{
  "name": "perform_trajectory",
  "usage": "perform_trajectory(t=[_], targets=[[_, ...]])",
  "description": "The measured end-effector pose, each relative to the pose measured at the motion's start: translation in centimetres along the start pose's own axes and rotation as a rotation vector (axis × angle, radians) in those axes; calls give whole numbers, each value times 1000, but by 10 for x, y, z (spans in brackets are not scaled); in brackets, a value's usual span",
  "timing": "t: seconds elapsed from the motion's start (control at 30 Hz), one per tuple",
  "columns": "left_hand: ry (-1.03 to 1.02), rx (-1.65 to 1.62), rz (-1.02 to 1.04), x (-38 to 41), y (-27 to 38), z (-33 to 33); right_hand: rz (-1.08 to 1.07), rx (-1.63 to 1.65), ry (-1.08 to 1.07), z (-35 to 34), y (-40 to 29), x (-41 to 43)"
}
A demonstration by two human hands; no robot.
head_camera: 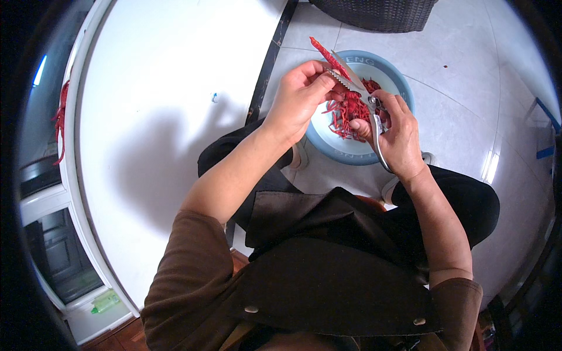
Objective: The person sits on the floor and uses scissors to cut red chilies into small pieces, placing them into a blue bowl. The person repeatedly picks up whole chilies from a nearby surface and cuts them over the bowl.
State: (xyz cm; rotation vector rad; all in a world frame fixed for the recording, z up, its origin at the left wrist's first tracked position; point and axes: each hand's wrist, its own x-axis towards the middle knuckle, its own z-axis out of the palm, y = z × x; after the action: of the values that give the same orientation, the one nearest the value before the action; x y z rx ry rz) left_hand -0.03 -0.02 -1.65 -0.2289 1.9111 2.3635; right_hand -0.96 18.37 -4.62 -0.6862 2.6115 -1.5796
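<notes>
My right hand point(397, 136) holds metal kitchen scissors point(374, 118) by the handles. The blades are apart, one of them toothed, and point up and left towards my left hand point(307, 94). Between its fingertips my left hand pinches a long red dried chilli point(324, 51), which lies between the blades, its far end sticking out past them. Below both hands a round blue plastic basin point(406, 87) stands on the floor, its rim bearing raised writing. In it lies a heap of thin red chilli pieces point(347, 116), partly hidden by the scissors and my hands.
A dark woven basket point(382, 15) stands beyond the basin on the tiled floor. To the left is a white wall point(153, 66) with a dark skirting strip. At far left are a framed glass pane, a red hanging thing point(63, 123) and a green bottle point(105, 302). My knees flank the basin.
</notes>
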Motion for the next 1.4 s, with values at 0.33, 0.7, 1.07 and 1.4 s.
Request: perform_trajectory(t=[0.33,0.7,1.07,1.4], targets=[[-16,-35,24,1,2,-1,-2,47,6,0,1,0],[43,72,0,-1,6,2,60,50,-75,-4,-4,0],[-19,272,33,-2,0,5,26,86,-22,0,1,-2],[-29,338,-21,-3,-1,-1,95,100,-61,1,1,-3]])
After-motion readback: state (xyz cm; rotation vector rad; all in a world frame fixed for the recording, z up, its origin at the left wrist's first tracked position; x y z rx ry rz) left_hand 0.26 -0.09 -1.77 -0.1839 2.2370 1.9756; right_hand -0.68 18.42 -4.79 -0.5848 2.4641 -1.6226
